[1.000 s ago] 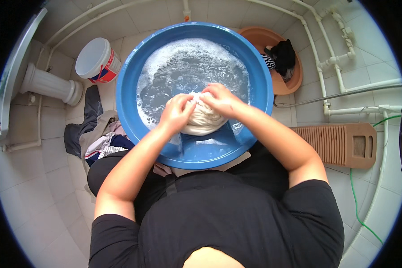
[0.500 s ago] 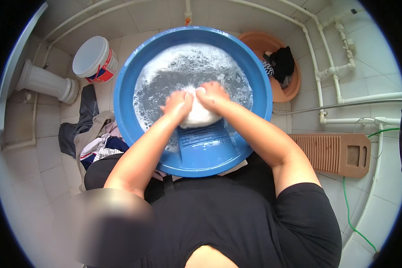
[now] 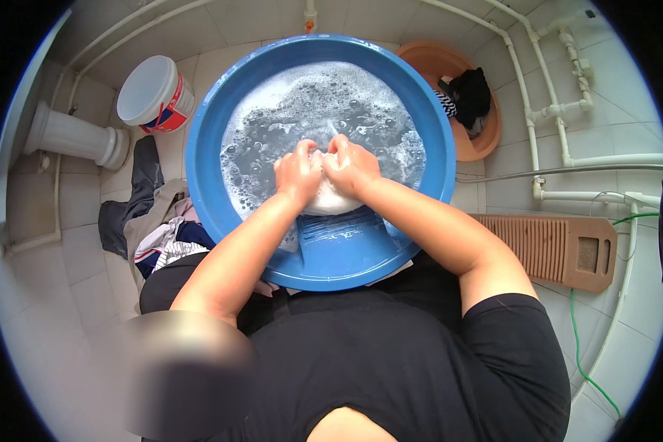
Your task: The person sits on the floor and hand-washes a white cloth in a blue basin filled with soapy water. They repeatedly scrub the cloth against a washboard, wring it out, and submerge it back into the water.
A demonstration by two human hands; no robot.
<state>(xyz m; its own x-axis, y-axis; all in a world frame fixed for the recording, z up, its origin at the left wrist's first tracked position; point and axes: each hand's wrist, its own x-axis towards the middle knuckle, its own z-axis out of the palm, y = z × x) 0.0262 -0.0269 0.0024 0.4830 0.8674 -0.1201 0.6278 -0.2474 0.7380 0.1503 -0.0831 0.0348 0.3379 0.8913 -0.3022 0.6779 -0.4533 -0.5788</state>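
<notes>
White cloth (image 3: 334,201) is bunched at the upper end of the ridged slope (image 3: 339,234) inside the blue basin (image 3: 339,271), gripped by your left hand (image 3: 299,174) and right hand (image 3: 351,168). Sudsy water (image 3: 261,151) spreads beyond; farther out sit a white bucket (image 3: 149,90) and brown washboard (image 3: 549,252).

A white bucket (image 3: 157,96) stands near a pedestal (image 3: 74,138) at left, a brown washboard (image 3: 541,250) near white pipes (image 3: 617,159) at right.

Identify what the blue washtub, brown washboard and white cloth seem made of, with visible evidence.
Blue washtub: probably moulded plastic, smooth and glossy; its surface catches highlights.
Brown washboard: likely moulded plastic, fairly matte, evenly ridged; wood can't be ruled out.
White cloth: soft textile, bunched and apparently wet; fibre unclear.
</notes>
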